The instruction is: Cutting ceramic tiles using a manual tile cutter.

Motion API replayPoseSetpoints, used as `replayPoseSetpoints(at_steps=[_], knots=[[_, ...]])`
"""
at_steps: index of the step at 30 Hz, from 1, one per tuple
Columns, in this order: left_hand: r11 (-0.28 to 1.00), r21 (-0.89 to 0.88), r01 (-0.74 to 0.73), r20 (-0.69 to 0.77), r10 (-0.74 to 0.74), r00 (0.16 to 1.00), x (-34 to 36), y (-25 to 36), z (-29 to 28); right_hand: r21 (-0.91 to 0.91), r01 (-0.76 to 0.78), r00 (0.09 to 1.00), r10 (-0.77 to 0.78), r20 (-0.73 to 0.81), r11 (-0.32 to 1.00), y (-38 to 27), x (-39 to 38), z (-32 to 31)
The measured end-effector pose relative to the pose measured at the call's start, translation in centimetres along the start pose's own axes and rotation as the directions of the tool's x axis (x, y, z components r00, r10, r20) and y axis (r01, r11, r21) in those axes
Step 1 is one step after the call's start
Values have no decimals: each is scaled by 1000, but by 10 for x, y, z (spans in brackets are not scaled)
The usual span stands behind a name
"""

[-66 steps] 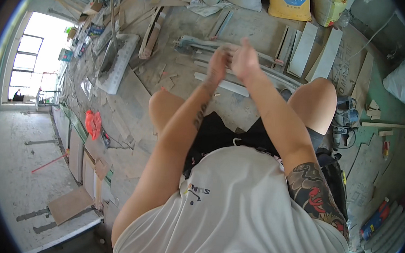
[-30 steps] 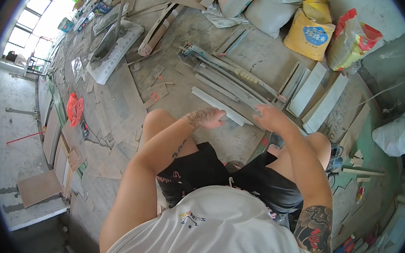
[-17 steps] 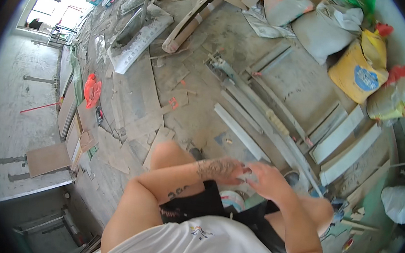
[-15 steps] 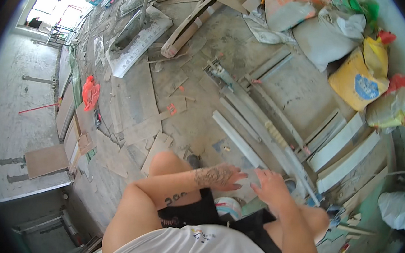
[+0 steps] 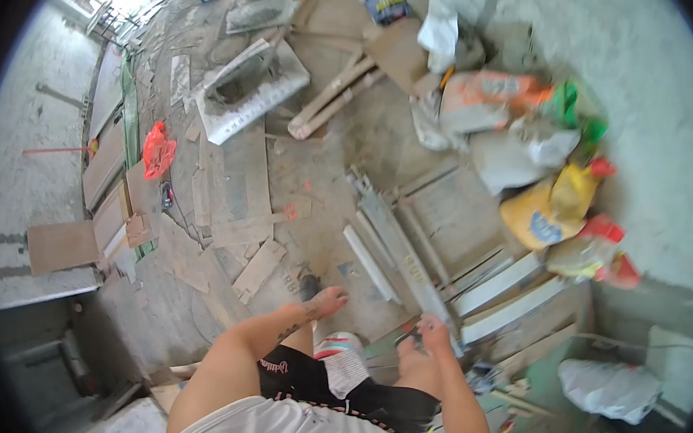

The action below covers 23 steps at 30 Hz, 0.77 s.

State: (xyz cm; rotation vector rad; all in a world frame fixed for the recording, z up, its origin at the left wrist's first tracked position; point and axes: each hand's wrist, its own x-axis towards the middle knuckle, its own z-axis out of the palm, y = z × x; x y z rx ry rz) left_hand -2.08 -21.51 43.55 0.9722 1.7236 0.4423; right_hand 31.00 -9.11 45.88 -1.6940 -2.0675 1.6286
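My left hand [image 5: 328, 302] hovers above the floor in front of my left knee, near my dark shoe [image 5: 308, 285]. Its fingers are curled in, and nothing shows in them. Over by my right knee, my right hand [image 5: 433, 335] is close to the near end of a long metal-railed frame [image 5: 408, 262] that looks like a tile cutter. Blur smears those fingers, and I cannot tell whether they touch it. Between my legs stands a white container [image 5: 338, 344] with a red and blue-green band. A white, finely patterned piece [image 5: 345, 373] shows just in front of it.
Pale strips [image 5: 504, 284] lie right of the frame. Sacks, including a yellow one [image 5: 543, 216], line the right wall. Cardboard pieces [image 5: 232, 171] cover the floor at left, near a red plastic bag [image 5: 158, 151]. A white trough [image 5: 250, 91] lies farther off.
My hands were close together over the container, fingers spread; now they are apart, left hand further left and curled. The view has shifted, showing more of the far right wall.
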Motion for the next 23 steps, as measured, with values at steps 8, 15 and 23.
replayPoseSetpoints(at_steps=[8, 15, 23], knots=[[990, -63, -130, -110, 122, 986, -151, 57, -137, -685, 74, 902, 244, 356, 725, -138, -36, -192], [979, -33, 203, -530, -190, 827, -202, -73, -235, 25, 102, 857, -75, -511, 994, -261, -45, -225], [832, -344, 436, -535, -555, 637, -327, -191, -303, -518, -40, 903, 253, 348, 854, -373, -87, -67]])
